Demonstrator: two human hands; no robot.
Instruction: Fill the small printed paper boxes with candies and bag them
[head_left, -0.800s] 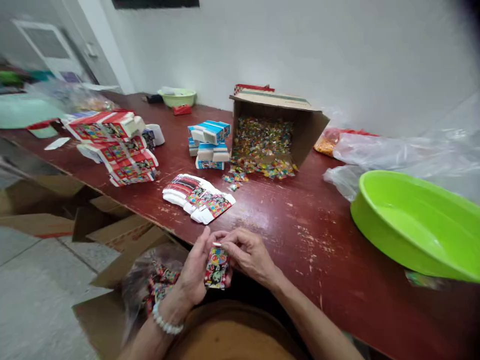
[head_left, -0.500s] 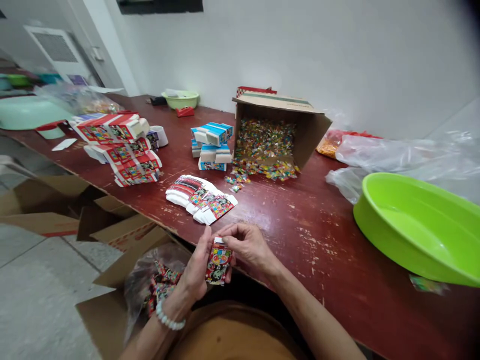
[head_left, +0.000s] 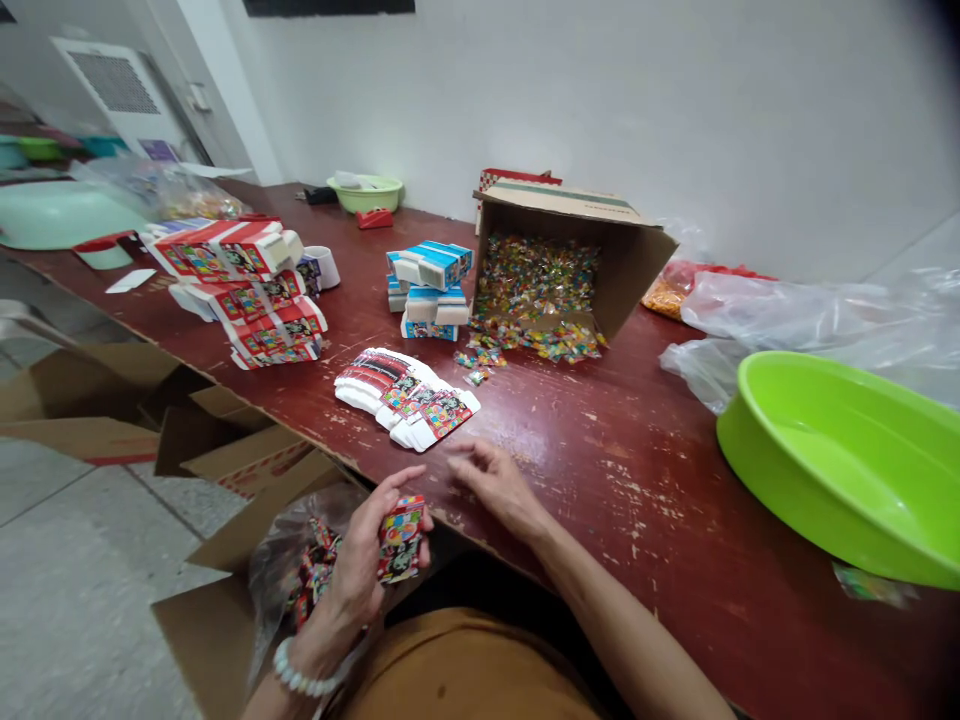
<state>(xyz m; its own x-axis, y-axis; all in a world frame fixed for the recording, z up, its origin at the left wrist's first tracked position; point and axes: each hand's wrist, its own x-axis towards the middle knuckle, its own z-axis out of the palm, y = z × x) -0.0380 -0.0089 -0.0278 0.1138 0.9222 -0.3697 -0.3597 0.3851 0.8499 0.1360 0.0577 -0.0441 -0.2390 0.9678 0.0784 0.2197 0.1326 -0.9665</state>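
Observation:
My left hand (head_left: pixel 365 548) is closed around a small red printed candy box (head_left: pixel 402 538), held at the table's near edge. My right hand (head_left: pixel 495 487) is apart from it, over the table, with thumb and fingers spread and nothing seen between them. Just beyond my hands lies a fanned stack of flattened red and white cartons (head_left: pixel 405 395). Below my left hand, a clear plastic bag (head_left: pixel 270 555) inside an open cardboard box holds several red filled packs (head_left: pixel 319 560).
A tipped cardboard box (head_left: pixel 637 265) spills small wrapped candies (head_left: pixel 540 290) onto the table. Bundled blue cartons (head_left: pixel 431 265) and red cartons (head_left: pixel 225 250) are stacked to its left. A green basin (head_left: pixel 757 440) stands at the right, near plastic bags (head_left: pixel 772 310).
My left hand has moved left and down with the candy box, toward the bag. My right hand has let go of the box's top and opened. The view shifted slightly.

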